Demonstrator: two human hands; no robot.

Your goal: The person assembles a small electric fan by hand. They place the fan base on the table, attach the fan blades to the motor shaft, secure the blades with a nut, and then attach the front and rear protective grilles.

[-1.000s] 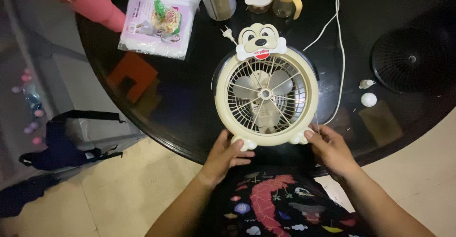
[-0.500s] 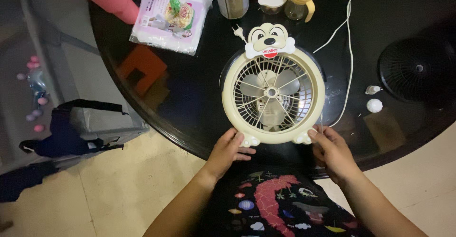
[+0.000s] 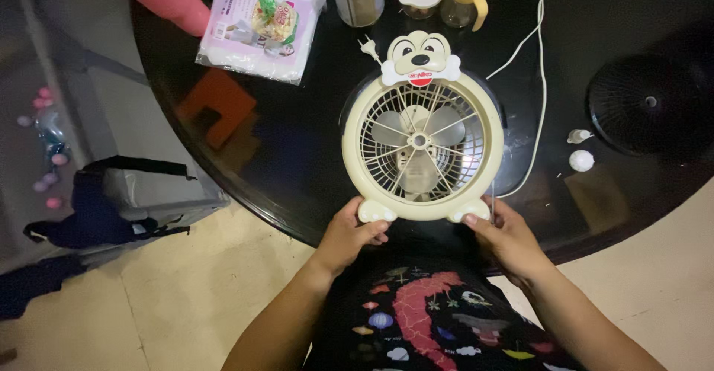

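L hand [image 3: 348, 235] & R hand [image 3: 503, 238] grip round cream plastic fan [image 3: 422, 144] w/ wire grille, on glossy black table [image 3: 297, 155].

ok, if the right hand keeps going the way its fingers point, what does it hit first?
The right hand points up and left at the cream fan. It already touches the fan's right foot, so the fan body comes first; depth unclear.

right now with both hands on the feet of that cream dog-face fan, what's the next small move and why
Probably slide the round cream plastic fan with the dog face a little further onto the glossy black round table. The left hand and right hand grip its two feet right at the table's near edge, and the guard faces up, so the base has little margin.
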